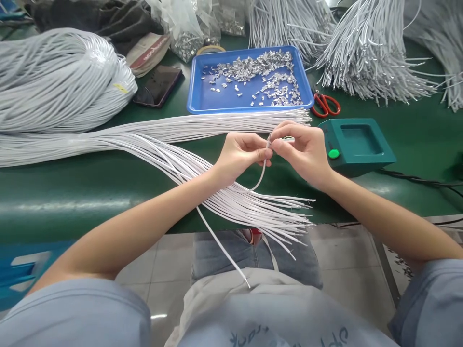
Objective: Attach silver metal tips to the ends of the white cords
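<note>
My left hand pinches a single white cable near its end, thumb against fingers, and the cable curves down below the hand. Facing it, my right hand is closed at the cable's tip, its thumb and index finger pressed together there. A short white length shows between the right fingers; the exact tip is mostly hidden by them. Beneath my left wrist a fan of white cables spreads to the right, stripped ends over the table edge. One loose cable hangs toward my lap.
Behind my hands lies a second row of cables. Beyond it is a blue tray of small metal pieces. Red-handled scissors, a green device, a phone and large cable bundles surround the work spot.
</note>
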A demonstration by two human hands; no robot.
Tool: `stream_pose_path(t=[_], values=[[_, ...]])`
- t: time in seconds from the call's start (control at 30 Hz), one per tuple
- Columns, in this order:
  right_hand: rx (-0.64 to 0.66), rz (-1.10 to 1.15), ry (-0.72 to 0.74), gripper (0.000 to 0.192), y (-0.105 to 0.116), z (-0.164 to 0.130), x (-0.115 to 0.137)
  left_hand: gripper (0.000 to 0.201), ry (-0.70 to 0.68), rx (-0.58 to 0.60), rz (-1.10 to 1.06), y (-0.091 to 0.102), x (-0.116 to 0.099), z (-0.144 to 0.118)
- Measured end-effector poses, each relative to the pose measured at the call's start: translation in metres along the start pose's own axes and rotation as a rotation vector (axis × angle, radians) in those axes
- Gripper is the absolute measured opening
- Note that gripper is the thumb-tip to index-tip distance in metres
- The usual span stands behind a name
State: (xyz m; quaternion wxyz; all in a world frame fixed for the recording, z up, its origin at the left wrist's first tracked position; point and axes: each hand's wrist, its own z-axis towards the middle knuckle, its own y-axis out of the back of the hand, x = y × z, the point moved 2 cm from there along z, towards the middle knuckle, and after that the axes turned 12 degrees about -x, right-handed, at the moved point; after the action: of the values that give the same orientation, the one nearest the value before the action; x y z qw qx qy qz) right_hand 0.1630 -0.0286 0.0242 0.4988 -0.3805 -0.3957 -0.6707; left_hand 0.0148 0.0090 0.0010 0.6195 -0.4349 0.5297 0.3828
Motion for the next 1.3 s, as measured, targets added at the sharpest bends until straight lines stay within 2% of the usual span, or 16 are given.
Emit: stream_pose_path(t=[0.23,0.37,0.5,0.57,0.6,0.67,0.77,0.83,0.9,0.93,1.0,1.07,1.13,1.23,1.3], values=[[-0.023,-0.115,0.055,0.009,0.0,0.0,-0.003,0.044,-0.003,-0.029,0.028,-0.002,-0.002,0.0],[-0.021,-0.175,0.126,0.01,0.001,0.002,-0.005,0.044,0.054,0.024,-0.04,-0.002,-0.002,0.0],[-0.025,-0.284,0.31,0.012,0.003,0.003,-0.005,0.044,0.136,0.128,-0.1,-0.004,-0.002,-0.004],[-0.027,-0.301,0.357,0.013,0.004,0.002,-0.004,0.045,0.103,0.153,-0.041,-0.004,-0.002,-0.005],[-0.028,-0.283,0.323,0.013,0.004,0.002,-0.003,0.044,0.038,0.138,0.029,-0.002,-0.003,-0.004],[-0.005,-0.168,0.117,0.012,0.003,0.002,-0.002,0.036,-0.182,0.055,0.235,0.004,-0.007,-0.002],[0.165,0.152,-0.425,0.014,-0.001,0.001,-0.004,0.019,-0.52,-0.023,0.55,0.015,-0.012,0.003],[0.301,0.341,-0.717,0.014,-0.005,-0.001,-0.003,0.013,-0.624,-0.002,0.658,0.018,-0.013,0.006],[0.337,0.425,-0.82,0.014,-0.007,-0.001,-0.003,0.012,-0.651,-0.03,0.679,0.017,-0.015,0.006],[0.306,0.424,-0.799,0.014,-0.007,0.0,-0.004,0.012,-0.633,-0.068,0.657,0.015,-0.016,0.006],[0.177,0.339,-0.647,0.011,-0.005,0.003,-0.006,0.012,-0.5,-0.117,0.546,0.01,-0.019,0.003],[0.025,0.155,-0.387,0.009,-0.001,0.005,-0.008,0.015,-0.238,-0.104,0.354,0.006,-0.022,0.002],[-0.066,-0.065,-0.092,0.02,0.001,0.007,-0.01,0.021,0.047,-0.044,0.145,0.005,-0.023,0.001],[-0.077,-0.344,0.276,0.033,0.003,0.006,-0.014,0.02,0.327,0.035,-0.049,0.006,-0.024,0.004],[-0.066,-0.492,0.429,0.033,0.003,0.005,-0.016,0.013,0.441,0.072,-0.102,0.008,-0.021,0.007]])
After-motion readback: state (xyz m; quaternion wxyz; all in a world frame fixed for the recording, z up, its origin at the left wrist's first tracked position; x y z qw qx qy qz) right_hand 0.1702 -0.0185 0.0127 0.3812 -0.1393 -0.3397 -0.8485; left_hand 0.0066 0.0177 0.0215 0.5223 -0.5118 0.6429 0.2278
